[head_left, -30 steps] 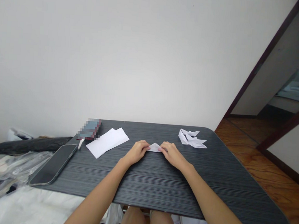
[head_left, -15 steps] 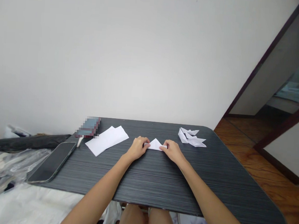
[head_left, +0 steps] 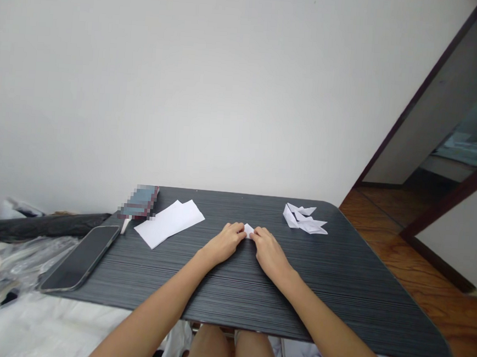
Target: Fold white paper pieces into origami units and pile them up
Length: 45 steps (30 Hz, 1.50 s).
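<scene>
Together, the left hand (head_left: pixel 226 242) and the right hand (head_left: pixel 269 250) close their fingers on 1 small folded paper (head_left: pixel 248 230), gripping it from its left and right sides near the middle of the dark surface (head_left: pixel 245 300). To the left lie 2 overlapping white sheets (head_left: pixel 171 223); a phone (head_left: pixel 81 259) rests along the left edge. Far right sit folded white pieces (head_left: pixel 304 221).

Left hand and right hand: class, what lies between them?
In the head view, a small folded white paper lies between the left hand and the right hand.
</scene>
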### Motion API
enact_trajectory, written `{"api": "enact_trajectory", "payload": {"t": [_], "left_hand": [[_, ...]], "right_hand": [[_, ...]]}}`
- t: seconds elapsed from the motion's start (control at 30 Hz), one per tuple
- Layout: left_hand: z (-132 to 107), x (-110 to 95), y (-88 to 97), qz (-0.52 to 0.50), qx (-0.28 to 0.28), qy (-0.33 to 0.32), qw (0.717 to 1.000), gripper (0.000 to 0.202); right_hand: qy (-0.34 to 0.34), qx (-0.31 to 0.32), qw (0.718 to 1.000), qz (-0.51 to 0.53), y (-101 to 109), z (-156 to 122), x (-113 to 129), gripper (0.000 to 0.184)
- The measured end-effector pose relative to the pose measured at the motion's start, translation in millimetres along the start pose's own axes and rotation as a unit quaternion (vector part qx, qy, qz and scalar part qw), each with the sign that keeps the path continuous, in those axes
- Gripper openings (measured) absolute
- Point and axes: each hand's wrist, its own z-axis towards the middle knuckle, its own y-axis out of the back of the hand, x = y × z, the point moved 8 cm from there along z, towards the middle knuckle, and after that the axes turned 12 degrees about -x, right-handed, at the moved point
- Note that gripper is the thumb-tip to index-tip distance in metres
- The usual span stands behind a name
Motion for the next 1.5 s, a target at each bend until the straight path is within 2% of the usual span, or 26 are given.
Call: {"api": "enact_trajectory", "payload": {"t": [0.13, 0.23, 0.43, 0.53, 0.6, 0.67, 0.77, 0.93, 1.0, 1.07, 1.17, 1.27, 1.37, 1.5], "left_hand": [[-2, -11, 0.4, 0.047, 0.002, -0.019, 0.999, 0.029], [-6, -9, 1.9, 0.056, -0.001, 0.014, 0.998, 0.026], [-21, 13, 17.5, 0.051, -0.022, 0.099, 0.994, 0.025], [-25, 20, 23.5, 0.021, -0.052, 0.106, 0.993, 0.023], [-25, 22, 25.0, -0.006, -0.077, 0.104, 0.992, 0.024], [-25, 24, 25.5, -0.013, -0.101, 0.109, 0.989, 0.027], [-23, 23, 23.8, -0.016, -0.115, 0.108, 0.987, 0.028], [-24, 34, 22.9, -0.062, -0.146, 0.146, 0.976, 0.027], [-26, 47, 24.7, -0.115, -0.186, 0.201, 0.955, 0.031], [-29, 61, 22.7, -0.199, -0.214, 0.275, 0.916, 0.035], [-26, 65, 9.8, -0.388, -0.184, 0.336, 0.838, 0.034], [-21, 53, 5.9, -0.546, -0.152, 0.334, 0.753, 0.038], [-20, 47, 9.2, -0.609, -0.158, 0.342, 0.698, 0.040], [-22, 48, 9.6, -0.632, -0.165, 0.364, 0.664, 0.042]], "right_hand": [[0.011, 0.003, 0.998, -0.057, 4, -3, 16, 0.031], [0.001, 0.002, 0.997, -0.074, 8, -5, 19, 0.029], [-0.018, 0.008, 0.993, -0.115, 19, -17, -8, 0.027], [-0.034, 0.030, 0.995, -0.086, 17, -14, -24, 0.028], [-0.076, 0.035, 0.996, -0.040, 11, -7, -35, 0.026], [-0.122, 0.010, 0.992, 0.013, 4, 3, -42, 0.027], [-0.131, -0.021, 0.989, 0.060, -11, 14, -38, 0.033], [-0.205, -0.051, 0.970, 0.116, -24, 18, -44, 0.020], [-0.197, -0.072, 0.962, 0.174, -20, 20, -45, 0.011], [-0.180, -0.098, 0.947, 0.248, -13, 23, -45, 0.010], [-0.178, -0.116, 0.917, 0.337, -6, 25, -46, 0.014], [-0.166, -0.114, 0.895, 0.398, -2, 27, -41, 0.016], [-0.144, -0.124, 0.899, 0.394, 5, 27, -35, 0.016], [-0.098, -0.160, 0.919, 0.347, 20, 25, -28, 0.015]]}}
